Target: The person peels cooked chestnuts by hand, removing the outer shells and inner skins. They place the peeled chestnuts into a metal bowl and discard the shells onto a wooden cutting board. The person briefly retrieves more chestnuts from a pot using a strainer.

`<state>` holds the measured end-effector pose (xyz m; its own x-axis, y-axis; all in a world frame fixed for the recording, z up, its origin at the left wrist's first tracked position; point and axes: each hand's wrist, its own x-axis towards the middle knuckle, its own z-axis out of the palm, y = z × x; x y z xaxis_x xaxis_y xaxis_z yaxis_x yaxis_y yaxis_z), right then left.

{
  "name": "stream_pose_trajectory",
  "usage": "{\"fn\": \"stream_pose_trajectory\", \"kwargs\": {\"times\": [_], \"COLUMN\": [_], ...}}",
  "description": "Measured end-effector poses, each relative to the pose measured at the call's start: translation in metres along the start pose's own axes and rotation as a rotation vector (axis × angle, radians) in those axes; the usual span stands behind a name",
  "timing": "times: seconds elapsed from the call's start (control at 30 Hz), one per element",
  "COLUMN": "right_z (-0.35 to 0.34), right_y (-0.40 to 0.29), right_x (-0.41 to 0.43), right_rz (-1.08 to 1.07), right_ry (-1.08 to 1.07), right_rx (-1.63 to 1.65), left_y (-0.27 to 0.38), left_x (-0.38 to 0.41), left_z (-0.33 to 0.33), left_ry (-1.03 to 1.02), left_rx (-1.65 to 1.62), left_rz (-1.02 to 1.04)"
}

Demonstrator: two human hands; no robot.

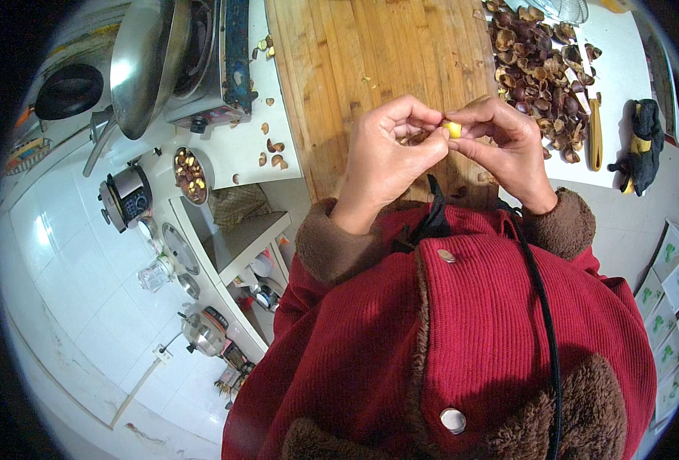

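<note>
A small yellow chestnut kernel (453,130) is pinched between my two hands, above the near part of a wooden cutting board (368,52). My left hand (394,152) has thumb and forefinger at the kernel's left side, where a dark bit of shell shows. Thumb and fingers of my right hand (503,146) grip it from the right. A heap of brown chestnut shells (540,75) lies just right of the board. At the left, a metal bowl (209,178) holds chestnuts, some showing yellow flesh. Loose shell pieces (276,160) lie between bowl and board.
A gas stove (207,112) with a large metal wok (144,69) stands at the upper left. Right of the shells lie a yellow-handled tool (595,135) and black-and-yellow gloves (641,146). A wire strainer (563,8) is at the top right. A rice cooker (127,195) stands beyond the bowl.
</note>
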<state>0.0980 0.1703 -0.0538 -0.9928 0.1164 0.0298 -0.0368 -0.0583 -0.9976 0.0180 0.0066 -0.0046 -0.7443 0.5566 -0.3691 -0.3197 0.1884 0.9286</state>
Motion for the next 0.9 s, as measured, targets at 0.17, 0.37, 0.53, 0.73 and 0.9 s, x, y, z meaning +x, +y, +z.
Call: {"fn": "stream_pose_trajectory", "kwargs": {"times": [0.17, 0.37, 0.53, 0.73, 0.9], "right_z": [0.0, 0.002, 0.003, 0.007, 0.006], "right_y": [-0.001, 0.003, 0.0, 0.0, -0.004], "right_x": [0.0, 0.001, 0.004, 0.005, 0.006], "right_rz": [0.183, 0.227, 0.205, 0.091, 0.124], "right_ry": [-0.01, 0.015, 0.082, 0.143, 0.156], "right_rx": [0.197, 0.415, 0.53, 0.488, 0.514], "left_y": [0.0, -0.003, 0.004, -0.004, -0.002], "left_x": [0.0, 0.0, -0.001, -0.001, -0.002], "left_z": [-0.006, -0.005, 0.007, 0.009, 0.015], "left_ry": [-0.038, -0.005, 0.083, 0.064, 0.171], "left_rx": [-0.132, -0.13, -0.16, -0.078, 0.111], "left_rz": [-0.072, -0.08, -0.065, 0.14, 0.235]}}
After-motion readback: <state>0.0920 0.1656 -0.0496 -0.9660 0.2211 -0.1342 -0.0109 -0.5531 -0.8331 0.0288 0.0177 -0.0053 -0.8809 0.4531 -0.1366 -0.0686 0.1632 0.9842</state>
